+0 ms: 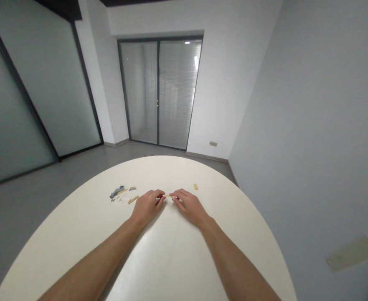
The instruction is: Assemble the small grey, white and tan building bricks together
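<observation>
Both hands meet over the middle of the round white table. My left hand (149, 203) pinches one end of a small, thin tan strip (169, 195). At its other end, the fingers of my right hand (188, 205) are closed on it. The strip lies about level between the fingertips, just above the tabletop. Its ends are hidden by the fingers, and its exact kind is too small to make out. Nearest to my left hand lies a tan bar-shaped piece (133, 200). A flat tan piece (195, 187) rests beyond my right hand.
Left of my hands is a loose pile of small grey pieces (117, 192) and white pieces (124, 200). A short grey-and-tan piece (133, 188) sits beside it. The round table (234, 242) curves close to the wall on the right.
</observation>
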The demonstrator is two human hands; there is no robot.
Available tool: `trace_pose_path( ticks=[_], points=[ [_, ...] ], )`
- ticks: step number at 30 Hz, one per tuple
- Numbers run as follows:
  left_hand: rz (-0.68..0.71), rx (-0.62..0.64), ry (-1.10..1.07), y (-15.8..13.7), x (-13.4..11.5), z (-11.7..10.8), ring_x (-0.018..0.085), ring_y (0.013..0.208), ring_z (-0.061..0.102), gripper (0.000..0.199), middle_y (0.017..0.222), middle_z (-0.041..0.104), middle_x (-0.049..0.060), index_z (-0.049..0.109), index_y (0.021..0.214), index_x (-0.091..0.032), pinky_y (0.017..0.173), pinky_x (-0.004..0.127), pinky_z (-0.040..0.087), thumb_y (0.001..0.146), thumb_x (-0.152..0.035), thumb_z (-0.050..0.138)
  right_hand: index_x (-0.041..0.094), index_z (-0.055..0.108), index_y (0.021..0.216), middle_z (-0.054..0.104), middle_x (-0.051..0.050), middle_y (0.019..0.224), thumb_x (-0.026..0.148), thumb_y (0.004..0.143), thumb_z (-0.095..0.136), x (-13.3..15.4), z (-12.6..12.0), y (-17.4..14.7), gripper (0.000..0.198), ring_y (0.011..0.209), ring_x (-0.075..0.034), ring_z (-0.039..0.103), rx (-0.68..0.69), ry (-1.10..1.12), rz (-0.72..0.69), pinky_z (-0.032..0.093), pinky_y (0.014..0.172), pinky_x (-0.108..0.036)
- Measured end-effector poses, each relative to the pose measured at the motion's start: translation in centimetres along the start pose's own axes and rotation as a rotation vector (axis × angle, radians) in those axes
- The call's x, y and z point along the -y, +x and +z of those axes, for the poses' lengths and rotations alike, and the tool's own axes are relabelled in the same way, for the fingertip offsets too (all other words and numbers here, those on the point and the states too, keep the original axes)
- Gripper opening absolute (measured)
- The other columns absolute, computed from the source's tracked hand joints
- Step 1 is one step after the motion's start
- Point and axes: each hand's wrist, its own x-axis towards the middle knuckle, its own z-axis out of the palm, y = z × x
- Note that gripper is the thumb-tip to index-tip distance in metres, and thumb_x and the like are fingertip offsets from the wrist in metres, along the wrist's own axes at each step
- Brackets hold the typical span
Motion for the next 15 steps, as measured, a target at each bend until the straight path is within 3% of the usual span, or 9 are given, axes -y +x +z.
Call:
trace_pose_path(
  ticks=[15],
  points=[
    [0.008, 0.031, 0.016, 0.03, -0.22, -0.25, 0.022, 0.086, 0.068, 0.025, 0.091, 0.074, 0.003, 0.067, 0.098, -0.024, 0.074, 0.033, 0.049, 0.096, -0.039, 0.046, 0.025, 0.065, 0.115, 0.068, -0.005, 0.11, 0.03, 0.104, 0.042, 0.2, -0.13, 0.0, 0.026, 0.104, -0.017, 0.063, -0.004, -0.005, -0.002, 0.049, 0.094, -0.032]
  ],
)
